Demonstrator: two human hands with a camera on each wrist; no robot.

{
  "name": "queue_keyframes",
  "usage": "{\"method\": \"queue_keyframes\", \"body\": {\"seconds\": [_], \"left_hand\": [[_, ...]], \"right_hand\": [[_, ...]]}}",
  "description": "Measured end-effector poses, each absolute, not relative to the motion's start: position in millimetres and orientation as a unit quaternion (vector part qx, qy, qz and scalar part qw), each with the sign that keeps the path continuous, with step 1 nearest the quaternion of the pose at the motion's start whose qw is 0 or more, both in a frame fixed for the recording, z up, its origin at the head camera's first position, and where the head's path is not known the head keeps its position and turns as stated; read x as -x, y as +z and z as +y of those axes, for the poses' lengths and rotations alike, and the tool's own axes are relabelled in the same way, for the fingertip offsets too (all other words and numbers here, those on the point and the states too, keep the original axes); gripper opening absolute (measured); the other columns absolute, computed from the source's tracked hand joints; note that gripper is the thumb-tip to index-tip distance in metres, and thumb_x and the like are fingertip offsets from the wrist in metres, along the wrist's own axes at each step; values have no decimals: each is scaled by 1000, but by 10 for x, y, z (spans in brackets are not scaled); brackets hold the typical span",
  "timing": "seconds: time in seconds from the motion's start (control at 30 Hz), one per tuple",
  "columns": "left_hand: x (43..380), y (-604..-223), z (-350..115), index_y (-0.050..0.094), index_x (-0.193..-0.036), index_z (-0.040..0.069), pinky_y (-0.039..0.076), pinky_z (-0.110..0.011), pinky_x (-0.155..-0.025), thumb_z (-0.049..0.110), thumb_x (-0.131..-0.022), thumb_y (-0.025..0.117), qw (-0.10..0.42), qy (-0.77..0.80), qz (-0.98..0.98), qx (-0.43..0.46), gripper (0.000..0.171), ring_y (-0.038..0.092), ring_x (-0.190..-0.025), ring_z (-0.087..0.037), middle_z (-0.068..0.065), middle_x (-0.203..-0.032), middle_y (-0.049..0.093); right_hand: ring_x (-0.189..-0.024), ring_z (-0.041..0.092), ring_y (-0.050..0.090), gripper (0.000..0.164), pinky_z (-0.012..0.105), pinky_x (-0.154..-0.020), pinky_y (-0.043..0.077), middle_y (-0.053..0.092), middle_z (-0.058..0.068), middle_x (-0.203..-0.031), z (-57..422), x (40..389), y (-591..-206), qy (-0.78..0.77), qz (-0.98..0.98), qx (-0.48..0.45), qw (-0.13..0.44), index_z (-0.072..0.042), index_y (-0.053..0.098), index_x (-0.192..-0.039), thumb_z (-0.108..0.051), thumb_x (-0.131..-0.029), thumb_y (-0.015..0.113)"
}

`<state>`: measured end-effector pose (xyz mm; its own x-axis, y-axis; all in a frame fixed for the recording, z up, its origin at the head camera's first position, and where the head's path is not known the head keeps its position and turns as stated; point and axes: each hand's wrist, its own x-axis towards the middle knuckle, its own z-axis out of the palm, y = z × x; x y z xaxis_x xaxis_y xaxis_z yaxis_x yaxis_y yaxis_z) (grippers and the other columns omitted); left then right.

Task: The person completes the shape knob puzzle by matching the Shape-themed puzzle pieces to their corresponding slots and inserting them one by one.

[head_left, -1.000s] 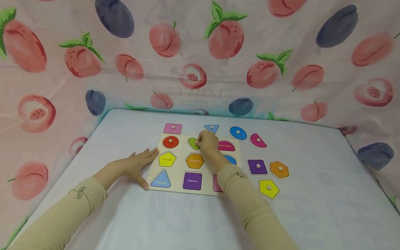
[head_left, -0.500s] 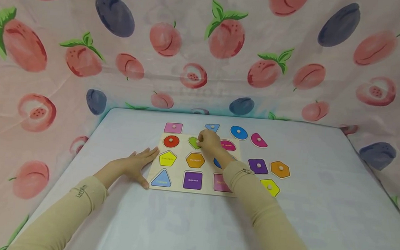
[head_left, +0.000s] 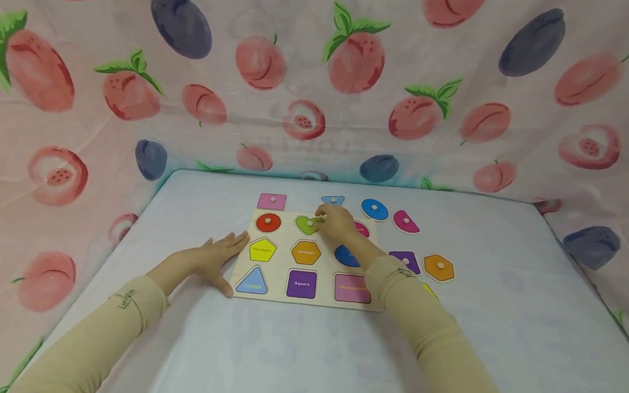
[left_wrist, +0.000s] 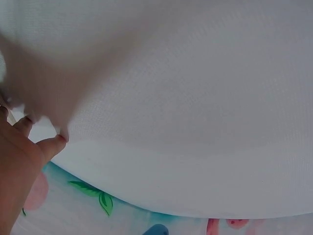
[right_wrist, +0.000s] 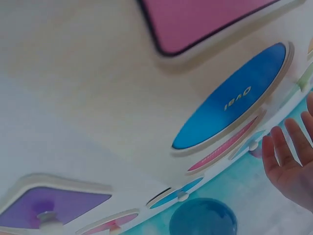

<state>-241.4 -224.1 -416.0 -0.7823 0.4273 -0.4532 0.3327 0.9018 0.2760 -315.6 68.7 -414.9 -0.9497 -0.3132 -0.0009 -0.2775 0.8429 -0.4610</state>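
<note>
A wooden shape puzzle board [head_left: 280, 266] lies on the table. My left hand [head_left: 210, 261] rests with spread fingers at its left edge; in the left wrist view those fingers [left_wrist: 49, 147] touch the white surface. A green heart piece [head_left: 305, 225] with a white knob sits in the board's back row. My right hand [head_left: 338, 225] hovers just right of that knob, partly covering the heart's right side. Its fingers look loose and hold nothing in the right wrist view. A red round piece [head_left: 268, 222] with a knob sits in the back left slot.
Behind the board lie a pink rectangle [head_left: 272, 202], a light blue triangle [head_left: 333, 200] and a blue oval [head_left: 375, 209]. To the right are a magenta half round [head_left: 406, 221], a purple square [head_left: 406, 261], an orange hexagon [head_left: 439, 268] and a partly hidden yellow pentagon [head_left: 430, 292].
My right hand has let go of the heart's knob and shifted slightly right, so more of the green heart shows. The left hand has stayed in place.
</note>
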Motion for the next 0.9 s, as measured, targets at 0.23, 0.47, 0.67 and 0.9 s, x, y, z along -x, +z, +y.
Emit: {"method": "queue_keyframes", "body": {"seconds": [0.23,0.47,0.67,0.9], "left_hand": [[2410,-4164,-2255,9,-152,10,6,-66,-112,51,-60,83,258,98,938,-208,125,4,-146,-38,-11,-160,4],[2425,-4191,-2227,7,-152,9,4,-67,-111,51,-61,83,255,104,934,-228,126,2,-146,-38,-10,-160,2],[2418,-4196,-2235,7,-152,7,4,-68,-111,49,-60,84,254,103,934,-229,127,2,-146,-39,-12,-160,2],[2414,-4189,-2284,7,-152,6,4,-69,-110,50,-59,84,250,103,936,-227,128,3,-145,-40,-13,-160,2]], "right_hand": [[-114,33,57,26,43,-99,47,64,15,-121,854,3100,-4110,-257,951,170,26,-4,65,-113,-12,-89,64],[-112,34,59,26,45,-97,48,65,16,-118,1086,3076,-4070,-264,941,210,6,-1,65,-112,-12,-88,65],[-112,34,57,25,44,-96,49,66,15,-116,1209,3033,-4040,-270,940,210,15,-2,66,-111,-12,-88,65],[-112,34,56,22,46,-96,49,66,16,-115,1335,2932,-4019,-270,942,200,25,-4,67,-109,-12,-89,64]]}}
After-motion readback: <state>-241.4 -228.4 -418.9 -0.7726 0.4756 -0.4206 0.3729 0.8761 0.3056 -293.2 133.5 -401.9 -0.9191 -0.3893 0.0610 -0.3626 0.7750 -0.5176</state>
